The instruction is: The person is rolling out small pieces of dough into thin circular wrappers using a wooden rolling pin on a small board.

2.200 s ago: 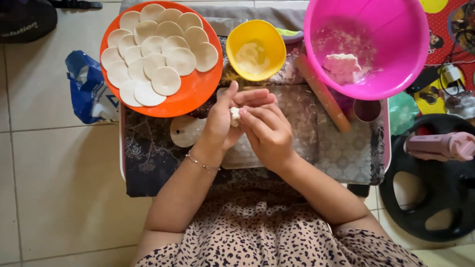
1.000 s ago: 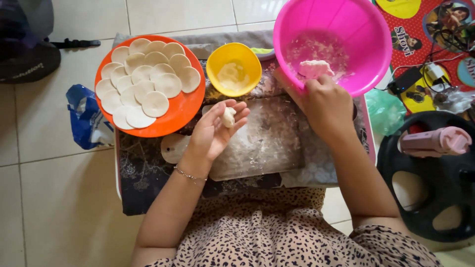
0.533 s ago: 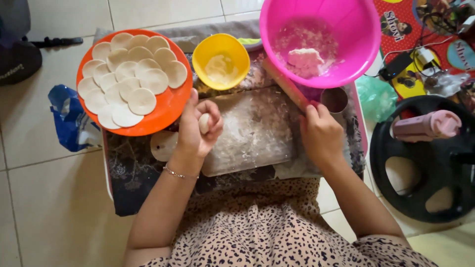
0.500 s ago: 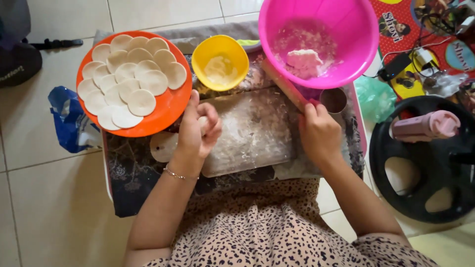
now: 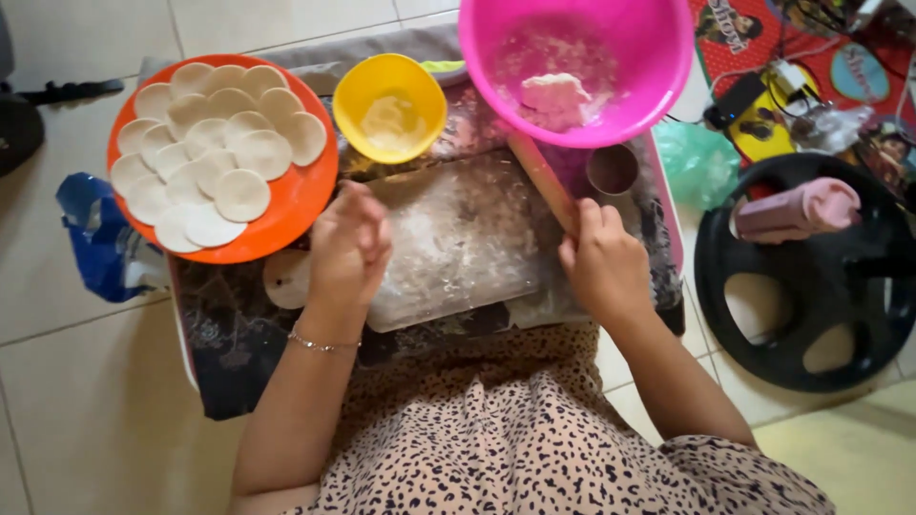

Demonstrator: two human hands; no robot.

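In the head view, the left hand is seen from the back, blurred, with fingers curled inward over the left edge of a floured rolling board; whether anything is held inside it cannot be told. A thin bracelet is worn on that wrist. The right hand is closed around the near end of a wooden rolling pin, which lies slanted, its far end reaching under the rim of a pink bowl. A lump of dough is seen inside that bowl, at the far right of the low table.

An orange plate is placed far left, loaded with flat round dough discs that overlap one another. One more disc lies on the table just near the plate, beside the left hand. A yellow bowl with flour stands between the plate and the pink bowl. A small round cup is set just right of the rolling pin. A black wheel-shaped object lies on the tiled floor to the right, and a blue bag to the left.
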